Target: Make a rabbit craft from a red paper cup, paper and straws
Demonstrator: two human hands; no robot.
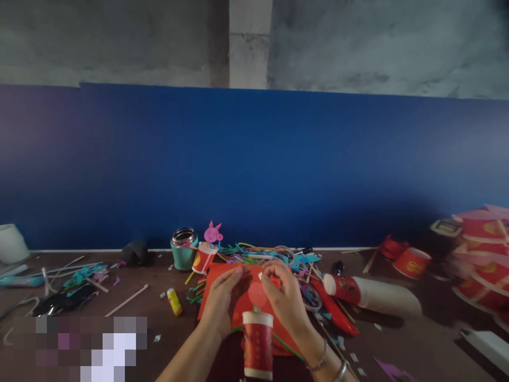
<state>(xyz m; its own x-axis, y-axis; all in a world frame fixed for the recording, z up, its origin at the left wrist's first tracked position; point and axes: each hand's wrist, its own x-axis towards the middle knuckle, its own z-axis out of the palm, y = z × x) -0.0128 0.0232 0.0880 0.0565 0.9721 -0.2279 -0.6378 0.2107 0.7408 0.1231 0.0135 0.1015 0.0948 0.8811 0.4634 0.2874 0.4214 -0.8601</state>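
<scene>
Red paper cup: upright at the lower centre of the frame [258, 345], its long axis running straight up the picture, white rim on top.
Green stems: short, rising from the cup's mouth [256, 309] to the paper disc.
Paper disc: red and round [257, 294], between the two hands, directly above the cup.
Right hand: the nearer one to the disc [284, 294], its thumb and fingertips pinching a small white scrap [261, 275] (too small to say what it is).
Key relation: the disc lies just below the scrap and slightly left of the right fingertips; whether they touch it, I cannot tell.
Left hand: loosely spread [220, 297], palm turned inward, holding nothing that shows, left of the disc and apart from it.
Red sheet: behind cup and disc [281, 328], making the disc's edge hard to read.
Glue stick: yellow [174, 302], on the bench [167, 334], left of the left hand.
</scene>
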